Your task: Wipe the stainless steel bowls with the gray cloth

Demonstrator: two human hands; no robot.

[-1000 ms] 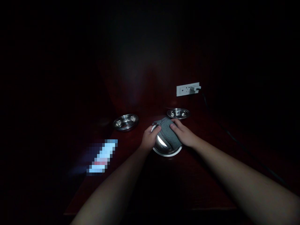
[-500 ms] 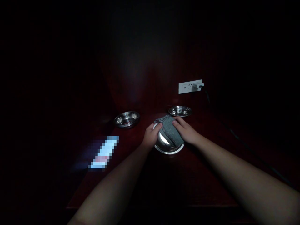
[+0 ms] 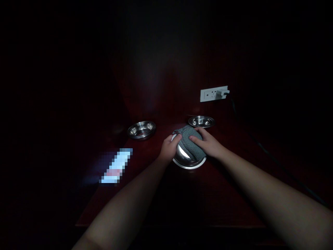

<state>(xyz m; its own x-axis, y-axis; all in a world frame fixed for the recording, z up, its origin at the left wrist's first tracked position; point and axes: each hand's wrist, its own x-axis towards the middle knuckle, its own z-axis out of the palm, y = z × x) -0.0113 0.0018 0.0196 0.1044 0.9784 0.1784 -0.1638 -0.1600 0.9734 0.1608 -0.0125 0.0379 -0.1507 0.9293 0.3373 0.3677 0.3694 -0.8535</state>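
Two hands on one steel bowl (image 3: 183, 160), nearer than the wall socket (image 3: 207, 95). Left hand (image 3: 168, 148) grips its edge; right hand (image 3: 210, 145) clasps grey cloth (image 3: 193, 150) against it. Another bowl (image 3: 201, 122) sits below the socket.

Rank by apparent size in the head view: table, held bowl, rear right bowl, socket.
1. Table
2. Held bowl, partly covered
3. Rear right bowl and socket: similar widths, so unranked

A passage is running between the far-left bowl (image 3: 142, 132) and far-right bowl (image 3: 201, 121); the held bowl (image 3: 185, 160) is obstructing its near-right side.
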